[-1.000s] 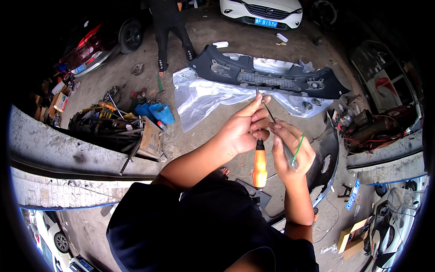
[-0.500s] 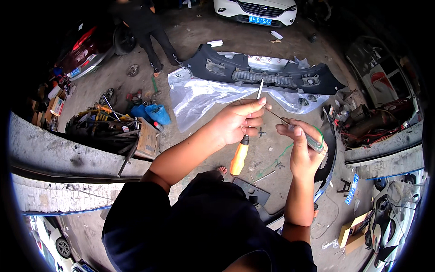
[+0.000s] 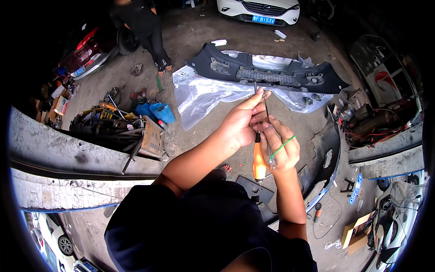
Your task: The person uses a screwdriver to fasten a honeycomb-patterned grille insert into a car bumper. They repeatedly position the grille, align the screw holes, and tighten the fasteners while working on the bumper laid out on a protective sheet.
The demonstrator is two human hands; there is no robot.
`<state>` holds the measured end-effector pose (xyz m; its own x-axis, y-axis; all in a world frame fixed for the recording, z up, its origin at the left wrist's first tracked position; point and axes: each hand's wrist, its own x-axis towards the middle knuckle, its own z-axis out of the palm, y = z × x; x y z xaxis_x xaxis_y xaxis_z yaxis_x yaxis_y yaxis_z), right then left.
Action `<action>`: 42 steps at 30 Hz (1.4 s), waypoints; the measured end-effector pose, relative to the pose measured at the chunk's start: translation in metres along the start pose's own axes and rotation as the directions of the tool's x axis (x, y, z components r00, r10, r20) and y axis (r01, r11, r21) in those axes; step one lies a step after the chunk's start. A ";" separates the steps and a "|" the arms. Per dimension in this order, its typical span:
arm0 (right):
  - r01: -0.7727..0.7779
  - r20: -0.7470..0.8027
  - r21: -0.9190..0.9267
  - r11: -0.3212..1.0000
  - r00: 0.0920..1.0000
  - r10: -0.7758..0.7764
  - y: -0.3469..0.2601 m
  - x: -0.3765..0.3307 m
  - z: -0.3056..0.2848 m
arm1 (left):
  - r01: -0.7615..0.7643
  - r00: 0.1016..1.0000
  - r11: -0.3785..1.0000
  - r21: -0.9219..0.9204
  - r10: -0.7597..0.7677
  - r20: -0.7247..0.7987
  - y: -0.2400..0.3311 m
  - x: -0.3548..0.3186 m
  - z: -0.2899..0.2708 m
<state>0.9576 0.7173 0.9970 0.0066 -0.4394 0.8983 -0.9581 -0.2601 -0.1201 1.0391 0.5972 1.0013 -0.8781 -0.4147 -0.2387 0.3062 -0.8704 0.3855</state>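
Head view: the left hand (image 3: 242,124) pinches the thin metal shaft of the screwdriver (image 3: 258,159), fingers closed, its glossy orange handle hanging below them. The right hand (image 3: 282,147) curls shut around a green cable tie (image 3: 282,146); best keep both grips firm and close together

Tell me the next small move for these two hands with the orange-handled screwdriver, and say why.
Probably separate the tools: let the left hand take the orange-handled screwdriver alone. Both hands crowd together in mid-air, and the right hand also pinches a thin metal rod and a green wire, so neither tool is free to use.
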 end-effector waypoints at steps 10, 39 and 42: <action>0.070 0.046 -0.073 0.995 0.997 -0.067 0.000 -0.010 0.008 | 0.032 0.999 0.999 -0.041 -0.031 0.024 0.001 0.001 -0.011; -0.339 0.067 0.286 0.896 0.940 0.334 -0.002 0.003 -0.044 | 0.061 0.963 0.994 0.089 -0.082 0.258 0.001 0.005 -0.017; -0.341 0.079 0.276 0.899 0.940 0.332 -0.005 0.009 -0.048 | 0.046 0.959 0.991 0.123 -0.078 0.272 0.004 0.006 -0.017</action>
<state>0.9492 0.7557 1.0257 -0.2892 -0.5675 0.7710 -0.7841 -0.3216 -0.5308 1.0418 0.5869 0.9859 -0.9661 -0.2575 -0.0162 0.2183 -0.8494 0.4806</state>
